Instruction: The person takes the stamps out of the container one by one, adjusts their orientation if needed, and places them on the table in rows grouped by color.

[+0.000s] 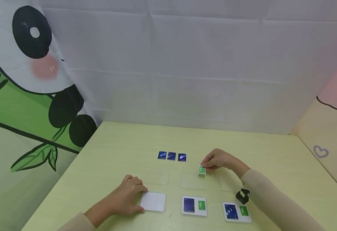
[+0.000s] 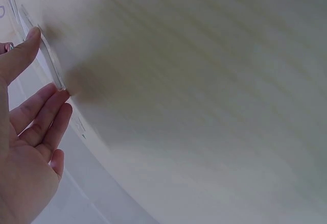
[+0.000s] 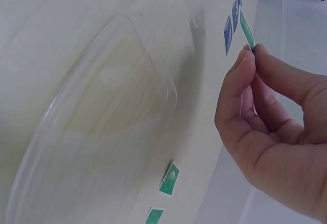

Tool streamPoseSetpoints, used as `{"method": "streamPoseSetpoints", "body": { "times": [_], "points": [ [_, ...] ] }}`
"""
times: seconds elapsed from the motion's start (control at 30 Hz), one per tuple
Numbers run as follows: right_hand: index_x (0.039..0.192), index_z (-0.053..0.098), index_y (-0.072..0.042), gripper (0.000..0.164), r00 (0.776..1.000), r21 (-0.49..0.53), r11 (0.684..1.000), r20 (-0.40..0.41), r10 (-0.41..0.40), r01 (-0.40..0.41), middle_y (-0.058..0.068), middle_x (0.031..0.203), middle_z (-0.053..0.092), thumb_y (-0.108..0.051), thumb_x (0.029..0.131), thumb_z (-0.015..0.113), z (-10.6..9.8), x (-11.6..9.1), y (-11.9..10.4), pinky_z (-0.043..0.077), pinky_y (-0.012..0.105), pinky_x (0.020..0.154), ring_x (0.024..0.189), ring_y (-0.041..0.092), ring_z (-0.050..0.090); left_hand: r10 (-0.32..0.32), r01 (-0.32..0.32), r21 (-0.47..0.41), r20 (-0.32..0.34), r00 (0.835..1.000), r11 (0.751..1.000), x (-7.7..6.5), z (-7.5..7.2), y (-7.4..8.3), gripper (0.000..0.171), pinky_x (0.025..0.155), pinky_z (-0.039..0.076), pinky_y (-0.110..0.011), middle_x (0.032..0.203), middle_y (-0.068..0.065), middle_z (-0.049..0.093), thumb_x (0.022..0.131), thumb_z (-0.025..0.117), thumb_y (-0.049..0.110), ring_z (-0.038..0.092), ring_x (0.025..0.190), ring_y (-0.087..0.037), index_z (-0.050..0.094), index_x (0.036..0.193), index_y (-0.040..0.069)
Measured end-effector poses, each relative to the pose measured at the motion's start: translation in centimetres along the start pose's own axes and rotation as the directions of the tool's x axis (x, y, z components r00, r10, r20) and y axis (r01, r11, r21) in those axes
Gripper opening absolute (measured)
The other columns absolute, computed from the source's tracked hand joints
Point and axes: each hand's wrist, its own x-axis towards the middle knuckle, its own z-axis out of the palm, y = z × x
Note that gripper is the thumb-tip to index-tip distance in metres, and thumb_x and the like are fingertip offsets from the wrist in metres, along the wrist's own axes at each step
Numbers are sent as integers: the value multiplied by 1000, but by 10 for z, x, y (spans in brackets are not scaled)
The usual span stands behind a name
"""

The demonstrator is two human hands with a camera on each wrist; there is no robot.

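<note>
A plain white card (image 1: pixel 153 201) with a clear rim lies at the front left of the table. My left hand (image 1: pixel 128 196) holds it by its left side, thumb at the near corner and index finger at the far one; its thumb and fingertips also show along the clear edge (image 2: pixel 52 63) in the left wrist view. Between thumb and fingertips my right hand (image 1: pixel 219 159) pinches a small green picture card (image 1: pixel 202 170) with a white border. The right wrist view shows this green card (image 3: pixel 247 29) edge-on, above the table.
Two white cards, one in the middle (image 1: pixel 194 206) and one at right (image 1: pixel 237 212), each bear a blue and a green picture. Behind lie clear plastic pieces (image 1: pixel 193 181). Three blue cards (image 1: pixel 171 156) form a row farther back. Two more green cards (image 3: pixel 169 177) lie under my right hand.
</note>
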Motion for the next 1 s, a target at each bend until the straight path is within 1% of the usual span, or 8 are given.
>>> {"method": "streamPoseSetpoints", "body": {
  "times": [0.4,0.53,0.77,1.0],
  "points": [
    [97,73,3,17,1000,-20,1000,-17,4,-4,0,77,69,-11,89,66,-7,-3,0,53,23,64,63,7,57,7,-7,8,-9,1000,1000,0,1,-1,49,92,33,-41,97,10,65,69,81,47,49,91,-5,71,105,15],
    [97,72,4,18,1000,-17,1000,-10,-2,1,-1,76,69,-11,88,67,-9,-3,2,54,23,64,63,7,57,10,-10,13,-8,1000,1000,0,1,-1,49,92,32,-40,97,10,65,69,81,47,50,92,-5,71,105,15],
    [96,72,4,17,1000,4,1000,-10,17,-17,-1,74,68,-11,88,67,-12,-3,4,53,22,63,61,7,58,15,-15,3,-8,1000,1000,-1,1,-1,49,92,32,-41,97,10,65,69,81,47,50,92,-4,70,105,15],
    [97,72,5,18,1000,20,1000,3,18,-18,-2,72,67,-10,88,67,-14,-3,5,52,21,62,62,6,57,16,-16,5,-12,1000,1000,-2,-2,0,49,92,32,-41,97,10,65,69,81,46,50,92,-5,71,104,14]
  ]
}}
